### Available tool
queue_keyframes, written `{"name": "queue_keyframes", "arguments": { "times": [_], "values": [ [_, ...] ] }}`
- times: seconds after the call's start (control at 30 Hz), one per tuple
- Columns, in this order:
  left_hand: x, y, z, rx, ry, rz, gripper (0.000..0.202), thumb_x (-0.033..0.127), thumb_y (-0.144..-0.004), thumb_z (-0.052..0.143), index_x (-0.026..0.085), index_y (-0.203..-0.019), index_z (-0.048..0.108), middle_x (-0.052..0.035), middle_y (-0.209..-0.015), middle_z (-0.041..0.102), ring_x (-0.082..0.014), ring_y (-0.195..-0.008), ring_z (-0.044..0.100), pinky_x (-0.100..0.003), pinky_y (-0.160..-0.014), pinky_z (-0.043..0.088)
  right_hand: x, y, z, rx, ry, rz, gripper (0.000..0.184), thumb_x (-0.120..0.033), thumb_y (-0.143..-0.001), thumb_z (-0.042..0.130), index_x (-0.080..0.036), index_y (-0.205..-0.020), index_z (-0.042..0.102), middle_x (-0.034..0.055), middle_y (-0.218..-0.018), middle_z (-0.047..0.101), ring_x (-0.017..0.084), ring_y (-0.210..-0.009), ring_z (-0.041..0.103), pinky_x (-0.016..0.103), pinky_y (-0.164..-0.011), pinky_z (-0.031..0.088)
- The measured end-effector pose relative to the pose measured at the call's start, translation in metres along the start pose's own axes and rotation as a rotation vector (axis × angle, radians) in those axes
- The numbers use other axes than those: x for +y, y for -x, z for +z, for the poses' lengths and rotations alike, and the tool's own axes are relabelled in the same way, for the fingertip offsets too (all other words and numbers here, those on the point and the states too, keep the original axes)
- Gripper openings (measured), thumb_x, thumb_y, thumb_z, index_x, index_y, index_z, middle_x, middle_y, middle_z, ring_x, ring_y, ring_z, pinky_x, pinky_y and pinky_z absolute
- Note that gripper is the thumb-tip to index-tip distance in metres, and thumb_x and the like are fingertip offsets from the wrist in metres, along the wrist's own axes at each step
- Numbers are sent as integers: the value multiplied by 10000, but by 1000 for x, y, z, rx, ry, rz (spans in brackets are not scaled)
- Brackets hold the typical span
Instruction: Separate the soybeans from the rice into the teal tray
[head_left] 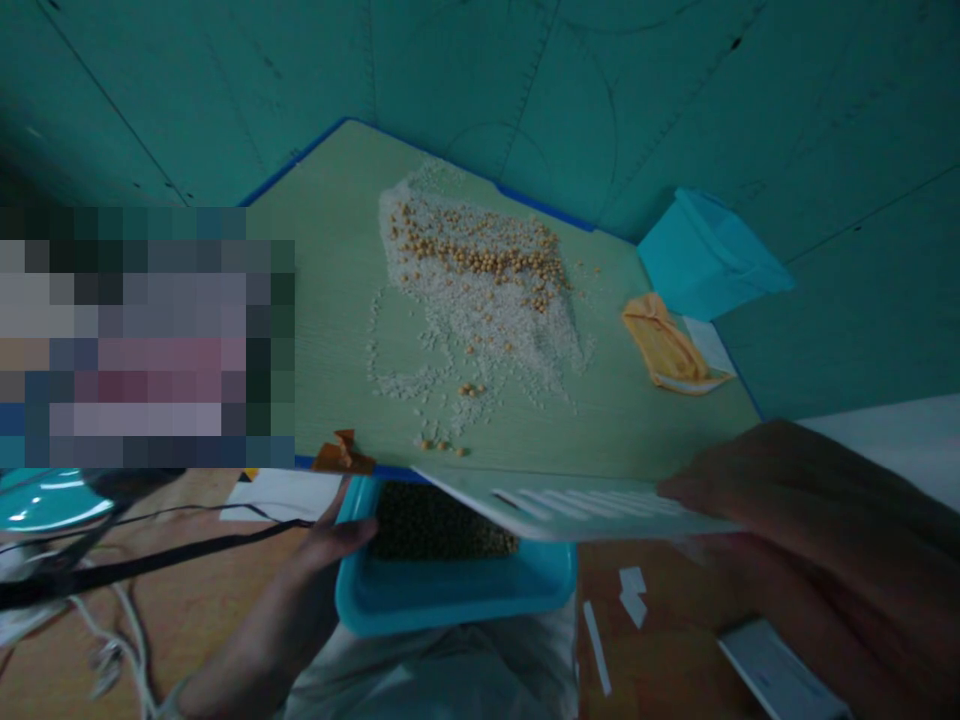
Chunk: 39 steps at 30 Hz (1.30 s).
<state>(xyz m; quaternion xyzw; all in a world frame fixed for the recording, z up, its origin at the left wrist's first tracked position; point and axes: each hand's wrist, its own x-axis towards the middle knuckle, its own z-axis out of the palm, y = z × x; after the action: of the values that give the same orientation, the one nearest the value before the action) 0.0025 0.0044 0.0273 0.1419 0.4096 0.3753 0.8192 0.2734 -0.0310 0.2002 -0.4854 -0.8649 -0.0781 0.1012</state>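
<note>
A pale green board with a blue rim lies ahead, spread with white rice grains and tan beans. Below its near edge a blue tray holds a heap of dark beans. My left hand grips the tray's left edge, thumb over the rim. My right hand is closed on a white slotted card, held flat over the tray at the board's near edge.
A folded blue container and a crumpled yellow wrapper sit at the board's right. A small orange scrap lies at the near rim. Black cords and a teal object are at lower left. Teal wall behind.
</note>
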Motion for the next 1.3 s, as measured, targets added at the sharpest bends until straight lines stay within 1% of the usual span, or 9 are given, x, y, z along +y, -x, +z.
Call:
{"name": "queue_keyframes", "arguments": {
  "times": [0.13, 0.3, 0.5, 0.67, 0.87, 1.07, 1.17, 1.23, 1.3],
  "values": [
    [-5, -1, -4, -38, 0, -2, 128, 294, -605, 772, 264, -721, 816, -2, -762, 835, -331, -1051, 686, -362, -888, 551, 1, -2, 2, 25, -112, 111, 137, -199, -909, 481, -254, -997, 571, -20, -828, 679, 106, -771, 586, 212, -691, 454],
    [-9, -3, -11, -19, 11, 21, 184, 266, -655, 733, 263, -821, 813, 10, -758, 835, -309, -1039, 695, -358, -910, 535, -2, -4, 8, 45, -54, 208, 119, -226, -944, 448, -268, -950, 559, -31, -791, 652, 107, -729, 581, 226, -699, 449],
    [-9, -4, -11, -39, 16, 11, 153, 273, -649, 740, 249, -779, 817, -10, -769, 836, -319, -1033, 697, -348, -857, 565, 1, -11, 9, 8, -50, 90, 118, -233, -947, 434, -251, -943, 551, -19, -749, 653, 131, -683, 563, 253, -624, 425],
    [-11, -5, -14, -24, 36, 5, 188, 281, -639, 749, 255, -813, 815, -5, -765, 836, -313, -1006, 709, -310, -722, 610, 0, -16, 11, 29, -45, 49, 114, -217, -943, 450, -249, -979, 553, -14, -780, 667, 139, -744, 585, 253, -679, 437],
    [-11, -4, -16, -21, 64, 9, 191, 257, -621, 767, 261, -807, 812, 2, -786, 838, -299, -959, 728, -288, -690, 611, -1, -15, 9, 5, -70, 12, 152, -183, -926, 427, -267, -994, 535, -17, -780, 670, 151, -725, 604, 264, -664, 467],
    [-2, 1, -4, 8, 88, -11, 152, 279, -595, 809, 277, -747, 807, 45, -664, 823, -232, -730, 767, -237, -662, 599, -2, -11, 6, -52, -59, -11, 242, -128, -865, 440, -277, -1041, 513, -15, -799, 676, 162, -721, 624, 284, -643, 490],
    [3, 2, 2, 23, 65, -2, 121, 321, -545, 842, 280, -651, 801, 64, -580, 802, -172, -529, 733, -171, -510, 571, -4, -11, 6, -64, -31, -35, 256, -135, -870, 415, -294, -1059, 486, -13, -787, 674, 187, -707, 615, 306, -615, 494],
    [4, 3, 4, 34, 46, -3, 106, 342, -527, 849, 281, -588, 788, 62, -538, 788, -184, -522, 731, -183, -474, 566, -5, -10, 6, -72, -16, -41, 275, -124, -866, 409, -299, -1065, 484, -6, -804, 676, 199, -734, 616, 310, -633, 505],
    [4, 4, 5, 53, 32, 5, 95, 353, -529, 842, 290, -566, 781, 60, -508, 776, -233, -618, 756, -236, -556, 596, -5, -8, 5, -92, 17, -58, 289, -109, -861, 393, -297, -1055, 496, 4, -837, 677, 200, -767, 622, 298, -645, 516]
  ]
}}
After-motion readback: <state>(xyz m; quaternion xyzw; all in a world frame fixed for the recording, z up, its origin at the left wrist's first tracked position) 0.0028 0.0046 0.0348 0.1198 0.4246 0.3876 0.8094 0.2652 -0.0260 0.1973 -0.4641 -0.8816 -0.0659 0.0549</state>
